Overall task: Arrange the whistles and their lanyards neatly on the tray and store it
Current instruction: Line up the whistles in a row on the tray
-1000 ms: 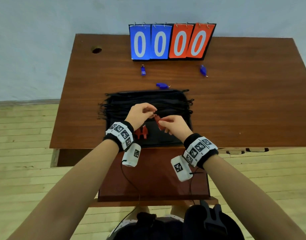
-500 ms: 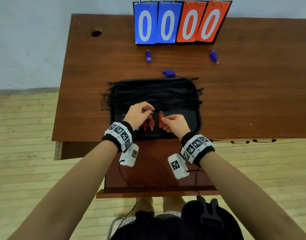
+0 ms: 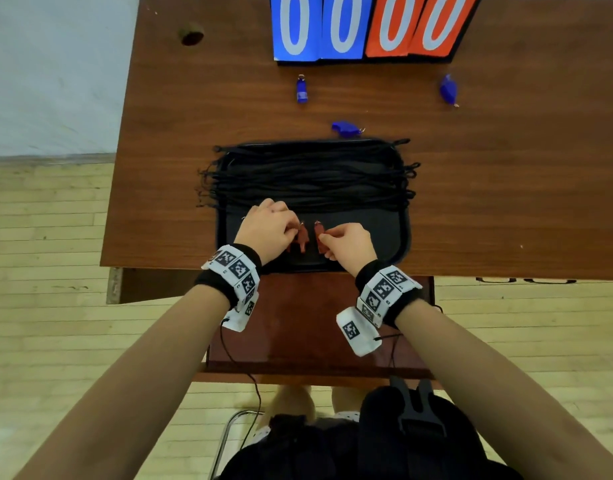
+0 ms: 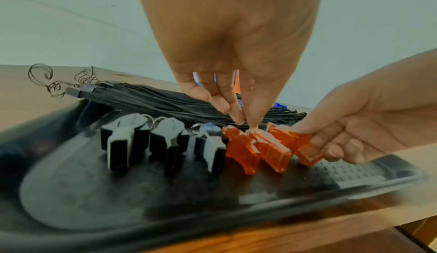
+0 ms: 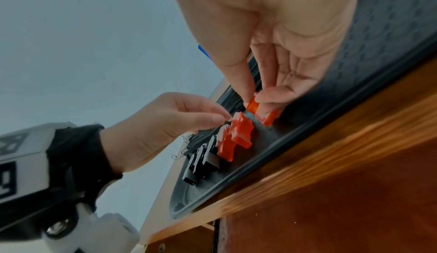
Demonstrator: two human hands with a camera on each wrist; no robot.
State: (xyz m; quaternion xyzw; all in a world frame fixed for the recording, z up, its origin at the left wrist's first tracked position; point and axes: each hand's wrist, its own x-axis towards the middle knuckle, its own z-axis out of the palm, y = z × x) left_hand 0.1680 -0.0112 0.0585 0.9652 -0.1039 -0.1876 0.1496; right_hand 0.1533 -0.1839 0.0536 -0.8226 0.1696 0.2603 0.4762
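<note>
The black rectangular plastic tray point(image 3: 403, 233) sits at the near edge of the brown wooden desk point(image 3: 505, 188). A bundle of black cord lanyards point(image 3: 308, 178) lies across the tray's far half. Along its near half stands a row: three black plastic whistles point(image 4: 165, 141), then two translucent orange plastic whistles point(image 4: 257, 148).

The right hand point(image 3: 350, 242) pinches a third orange whistle point(image 4: 295, 143) between thumb and fingers, just beside the row's end. The left hand point(image 3: 268, 230) has thumb and forefinger closed at the top of the neighbouring orange whistle, apparently on its ring, though blur prevents certainty.

Three blue plastic whistles point(image 3: 346, 129) lie on the desk beyond the tray.

Assessment: the whistles look light, rigid and smooth, liable to topple against neighbours. Best gripped across the flat sides of the body. The lanyards are limp and tangle-prone; lift them as one bundle.
</note>
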